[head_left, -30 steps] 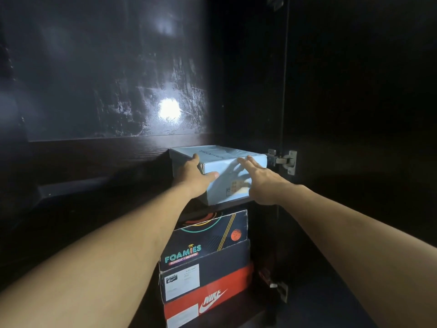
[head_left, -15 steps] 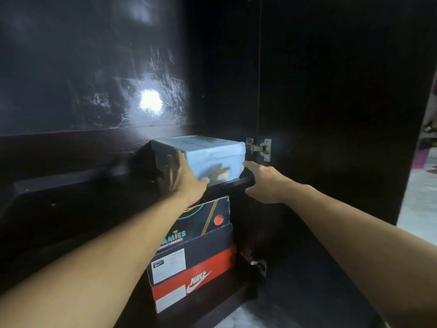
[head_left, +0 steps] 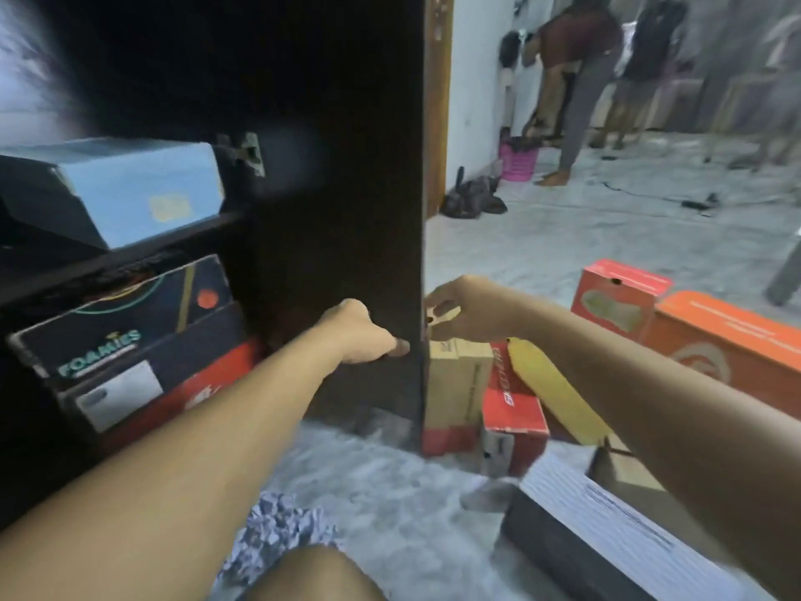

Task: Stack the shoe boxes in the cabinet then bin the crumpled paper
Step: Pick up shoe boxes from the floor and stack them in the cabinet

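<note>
Light-blue shoe box (head_left: 143, 201): on shelf. Left hand (head_left: 362, 334), right hand (head_left: 459, 312): loosely curled, grasping nothing. Crumpled paper (head_left: 277, 531): floor.

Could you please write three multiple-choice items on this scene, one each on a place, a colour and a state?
1. Where is the light blue box?
A. on the cabinet shelf
B. on the floor
C. in a hand

2. What colour is the box with Skechers lettering?
A. green
B. red
C. white

3. What does the left hand hold?
A. a box
B. paper
C. nothing

A: it rests above the Foamies box.
B: its top is red.
C: no object in it.
</note>
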